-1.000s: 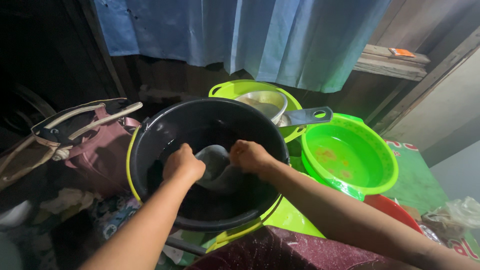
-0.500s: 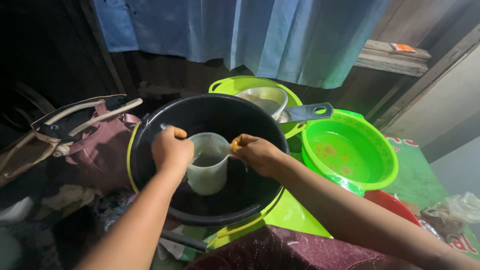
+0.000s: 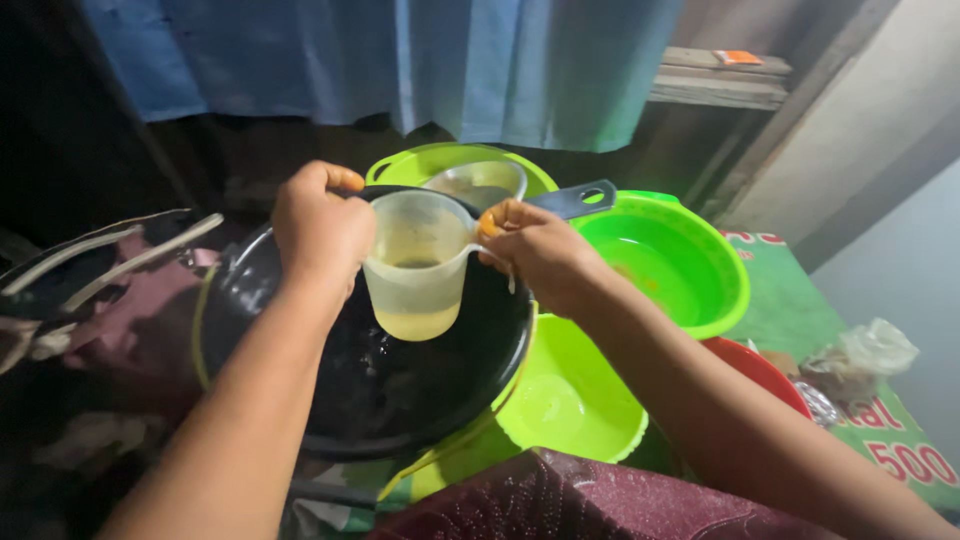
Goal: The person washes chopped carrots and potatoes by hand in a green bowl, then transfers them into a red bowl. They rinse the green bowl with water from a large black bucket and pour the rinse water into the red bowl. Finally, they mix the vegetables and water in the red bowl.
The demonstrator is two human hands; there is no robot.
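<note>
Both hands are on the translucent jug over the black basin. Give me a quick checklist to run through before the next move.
1. Left hand grips translucent plastic measuring jug: ok.
2. Right hand on the jug's far side: ok.
3. Jug upright, yellowish liquid only at its bottom: ok.
4. Jug held above the large black round basin, so drips land inside: ok.
5. Bright green plastic bowl at the right has open room: ok.
6. Whether the jug is clean inside: cannot tell.

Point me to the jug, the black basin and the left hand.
jug point(image 3: 415, 275): head view, on its translucent side wall.
black basin point(image 3: 400, 390): head view, on its dark inner floor.
left hand point(image 3: 320, 230): head view, on the back of the hand.
</note>
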